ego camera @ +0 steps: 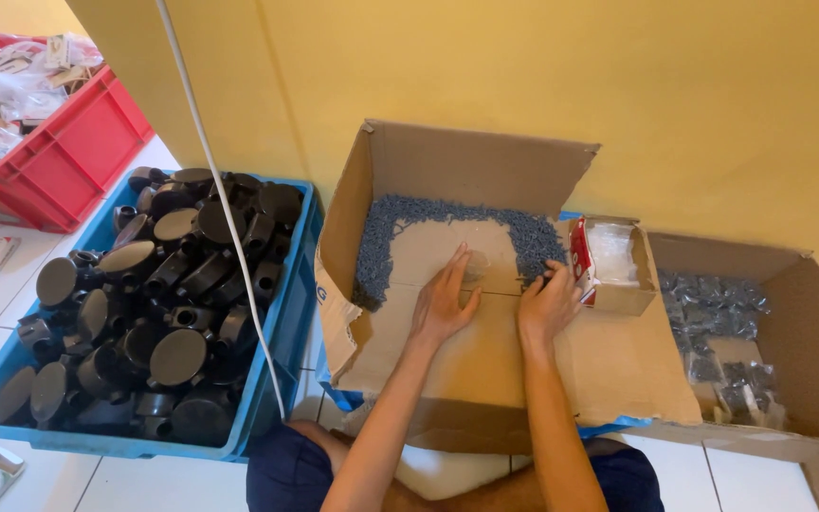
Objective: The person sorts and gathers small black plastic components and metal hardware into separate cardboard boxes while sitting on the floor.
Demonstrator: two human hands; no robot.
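Note:
My left hand (443, 301) lies flat, fingers spread, on the bare floor of an open cardboard box (618, 365), holding nothing. My right hand (550, 301) is curled at the edge of a heap of small grey-blue plugs (376, 251) that rings the back and left of the box; whether it grips any is hidden. Just right of that hand stands a small open carton (618, 270) with a red side and clear plastic bags inside.
A blue crate (282, 332) full of several black round plastic fittings sits at the left, a white cable (229, 218) hanging across it. A red crate (78, 156) of packets is at far left. A second cardboard box (798, 313) with bagged parts stands right. Yellow wall behind.

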